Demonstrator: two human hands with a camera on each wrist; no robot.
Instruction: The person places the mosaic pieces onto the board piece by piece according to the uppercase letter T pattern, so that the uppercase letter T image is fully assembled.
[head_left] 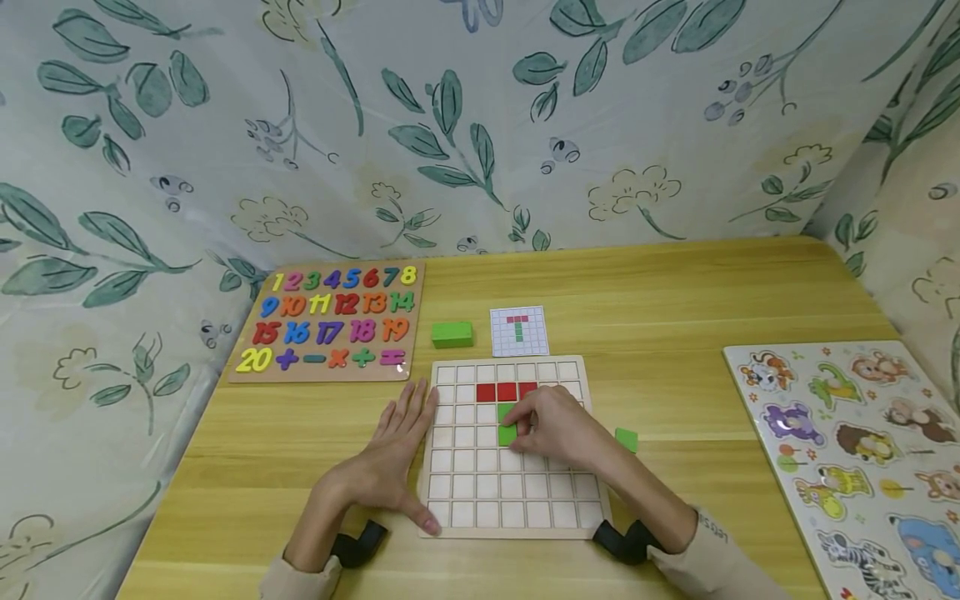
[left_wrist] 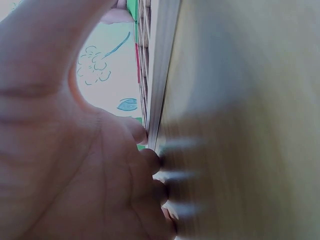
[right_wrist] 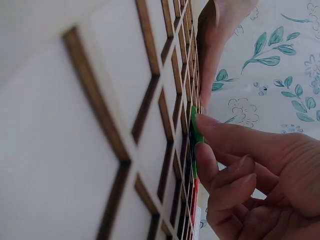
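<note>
A wooden grid board (head_left: 517, 533) with white square cells lies in front of me. Three red tiles (head_left: 486, 392) sit side by side in its second row, the right one partly hidden by my fingers. A green tile (head_left: 506, 410) lies beneath the middle red one. My right hand (head_left: 558, 427) pinches another green tile (right_wrist: 196, 125) between thumb and forefinger, at the cell just below; seen from the right wrist, it tilts against the grid. My left hand (head_left: 382, 462) rests along the board's left edge, fingers straight, thumb at the near left corner.
A pattern card (head_left: 519, 332) showing a red and green T lies behind the board, beside a green block (head_left: 452, 335). One loose green tile (head_left: 626, 440) lies right of the board. A number puzzle (head_left: 322, 321) stands back left, an animal puzzle (head_left: 847, 467) on the right.
</note>
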